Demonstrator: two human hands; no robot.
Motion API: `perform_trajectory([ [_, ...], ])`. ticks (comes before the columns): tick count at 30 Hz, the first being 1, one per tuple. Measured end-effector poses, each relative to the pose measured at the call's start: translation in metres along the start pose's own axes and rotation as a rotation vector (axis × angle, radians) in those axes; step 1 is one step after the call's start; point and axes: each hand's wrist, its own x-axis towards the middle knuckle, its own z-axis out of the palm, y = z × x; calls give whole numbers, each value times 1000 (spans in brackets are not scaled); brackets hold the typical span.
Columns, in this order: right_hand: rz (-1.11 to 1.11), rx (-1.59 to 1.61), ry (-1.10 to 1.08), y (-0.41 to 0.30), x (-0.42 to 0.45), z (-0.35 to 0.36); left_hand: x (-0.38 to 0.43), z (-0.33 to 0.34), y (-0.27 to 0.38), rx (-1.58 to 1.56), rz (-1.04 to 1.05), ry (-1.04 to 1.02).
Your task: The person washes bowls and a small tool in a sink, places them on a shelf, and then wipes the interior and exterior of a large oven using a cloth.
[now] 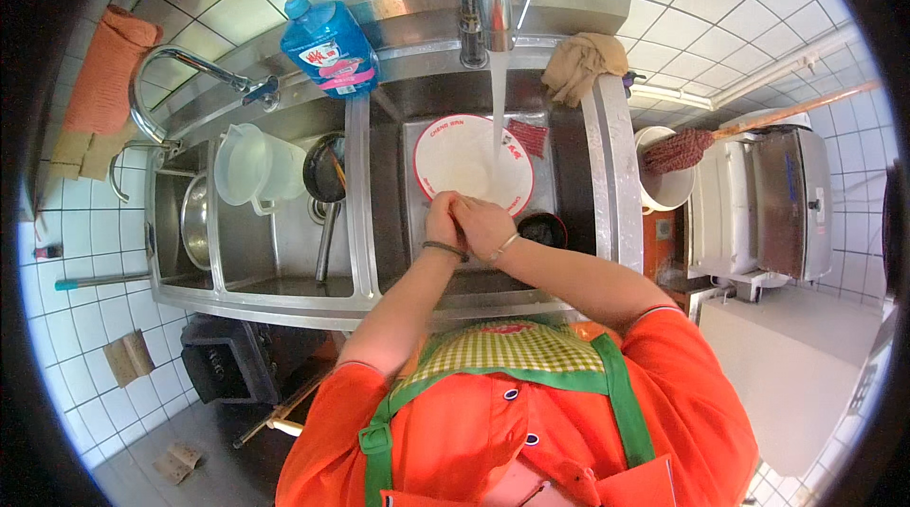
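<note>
My left hand (446, 221) and my right hand (485, 224) are pressed together over the near edge of a white bowl (449, 150) with a red rim and red lettering. Fingers overlap, and whatever might lie between the palms is hidden. From the chrome faucet (498, 2) a stream of water (499, 91) falls into the bowl beyond my hands. The bowl sits in the right basin of a stainless steel sink (416, 124). Against its right side lies a red scouring pad (527, 137). A small dark round container (544, 228) stands beside my right wrist, partly covered by the forearm.
A blue pump bottle of detergent (330, 45) stands on the sink's back ledge. A tan rag (586, 66) hangs over the right corner. The neighbouring basin has a translucent plastic jug (245, 166) and a frying pan (325, 176). Right of the sink, a mop (675, 151) rests in a white bucket (665, 198).
</note>
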Motion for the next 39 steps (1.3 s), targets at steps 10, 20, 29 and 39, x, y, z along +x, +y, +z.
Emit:
perform_trajectory([
  [10,422,-244,-259,138,-39,53,-14,-7,93,829,689,-193],
  [20,612,-174,-565,163,-31,109,-78,-9,127,1571,1069,84],
  [29,605,74,-131,153,50,93,-78,-43,125,1435,1060,123],
  [39,721,833,160,124,22,107,-92,-61,136,1324,1050,106],
])
